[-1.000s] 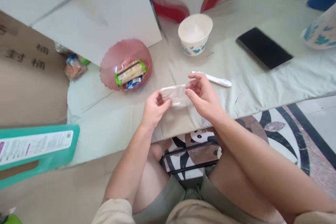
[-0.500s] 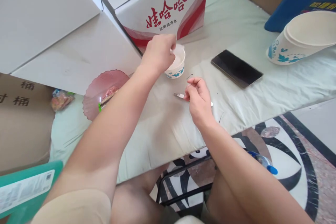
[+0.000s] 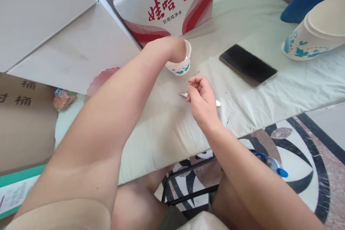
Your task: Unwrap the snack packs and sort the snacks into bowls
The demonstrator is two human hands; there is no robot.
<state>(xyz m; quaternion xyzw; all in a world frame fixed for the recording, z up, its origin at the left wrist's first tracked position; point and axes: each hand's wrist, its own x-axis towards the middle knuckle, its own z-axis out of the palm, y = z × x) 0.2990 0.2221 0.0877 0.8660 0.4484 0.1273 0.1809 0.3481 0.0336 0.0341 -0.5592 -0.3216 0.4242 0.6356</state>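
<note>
My left hand [image 3: 177, 48] sits inside the paper cup [image 3: 180, 69], grip undeterminable, and should avoid tipping it; my right hand [image 3: 201, 97] curls over the metal-tipped white tool [image 3: 218, 103], grasp unconfirmed.

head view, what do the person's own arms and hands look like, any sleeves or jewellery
A loose, plain cream sleeve shows on the left upper arm; none shows on the right arm. No watch or bracelet is visible. The right hand wears no glove; the left hand's fingers are hidden.
</note>
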